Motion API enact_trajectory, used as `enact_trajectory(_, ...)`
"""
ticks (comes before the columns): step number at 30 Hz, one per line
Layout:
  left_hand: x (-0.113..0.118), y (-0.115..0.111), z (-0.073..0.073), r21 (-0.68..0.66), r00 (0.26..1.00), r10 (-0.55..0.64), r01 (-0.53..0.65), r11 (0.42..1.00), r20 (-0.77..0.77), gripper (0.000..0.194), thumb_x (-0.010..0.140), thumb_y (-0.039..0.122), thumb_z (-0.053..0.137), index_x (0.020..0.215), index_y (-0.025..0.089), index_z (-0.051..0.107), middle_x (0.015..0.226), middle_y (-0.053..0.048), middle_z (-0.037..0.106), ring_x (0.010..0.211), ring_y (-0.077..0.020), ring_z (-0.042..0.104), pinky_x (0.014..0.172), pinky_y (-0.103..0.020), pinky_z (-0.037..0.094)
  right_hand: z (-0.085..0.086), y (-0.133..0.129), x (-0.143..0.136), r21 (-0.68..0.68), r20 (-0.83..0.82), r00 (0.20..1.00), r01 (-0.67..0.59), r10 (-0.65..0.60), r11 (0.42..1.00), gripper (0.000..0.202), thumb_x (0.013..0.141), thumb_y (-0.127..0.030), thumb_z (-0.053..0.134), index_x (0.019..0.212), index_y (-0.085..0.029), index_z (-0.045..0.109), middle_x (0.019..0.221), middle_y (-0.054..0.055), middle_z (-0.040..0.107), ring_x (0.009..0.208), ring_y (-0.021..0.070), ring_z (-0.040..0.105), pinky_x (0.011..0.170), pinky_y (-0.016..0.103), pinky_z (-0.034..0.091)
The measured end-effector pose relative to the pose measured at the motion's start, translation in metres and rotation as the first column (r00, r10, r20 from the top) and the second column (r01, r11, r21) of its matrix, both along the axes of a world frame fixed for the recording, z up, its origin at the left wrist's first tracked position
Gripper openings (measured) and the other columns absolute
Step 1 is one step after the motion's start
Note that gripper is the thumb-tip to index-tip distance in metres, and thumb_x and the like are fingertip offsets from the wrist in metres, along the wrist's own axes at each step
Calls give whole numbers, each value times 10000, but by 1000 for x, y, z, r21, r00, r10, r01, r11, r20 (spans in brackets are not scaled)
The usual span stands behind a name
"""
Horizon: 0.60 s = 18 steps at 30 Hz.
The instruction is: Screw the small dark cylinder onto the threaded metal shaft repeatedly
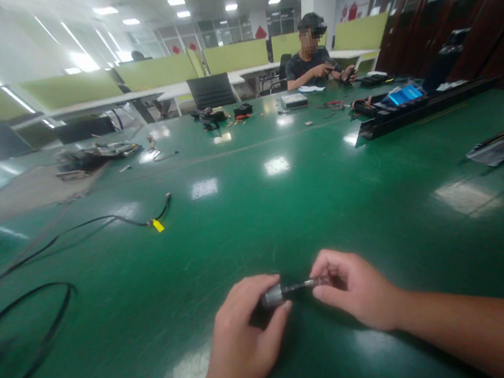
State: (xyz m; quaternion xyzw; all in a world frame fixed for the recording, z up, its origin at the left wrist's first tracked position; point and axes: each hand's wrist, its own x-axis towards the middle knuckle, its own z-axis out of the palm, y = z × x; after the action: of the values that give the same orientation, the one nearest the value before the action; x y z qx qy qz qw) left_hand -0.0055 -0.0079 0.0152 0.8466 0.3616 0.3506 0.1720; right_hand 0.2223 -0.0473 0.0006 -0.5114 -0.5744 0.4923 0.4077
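Note:
Near the front of the green table (248, 232), my left hand (245, 329) is closed around a short grey and black cylinder (273, 296). A thin dark shaft (297, 287) extends from the cylinder's right end. My right hand (357, 289) pinches the reddish-brown far end of that shaft between thumb and fingers. The piece lies roughly level, just above or on the tabletop; which one I cannot tell. My fingers hide part of both ends.
Black cables, one with a yellow tag (158, 225), lie at the left. A black metal channel (407, 116) runs across the back right. Strips (502, 145) lie at the right edge. Across the table sits a person (309, 64), near a grey box (293, 100).

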Motion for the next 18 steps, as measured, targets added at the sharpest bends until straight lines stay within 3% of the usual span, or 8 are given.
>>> enact_trajectory(18, -1, 1, -2, -10, 1000, 10, -10, 1000, 7, 249, 819, 248, 694, 1066, 227, 675, 999, -51, 724, 900, -203, 694, 837, -325, 580, -2, 0, -1, 7, -27, 1000, 14, -13, 1000, 86, 822, -206, 657, 864, -177, 588, 697, -21, 579, 622, 116, 503, 606, 251, 405)
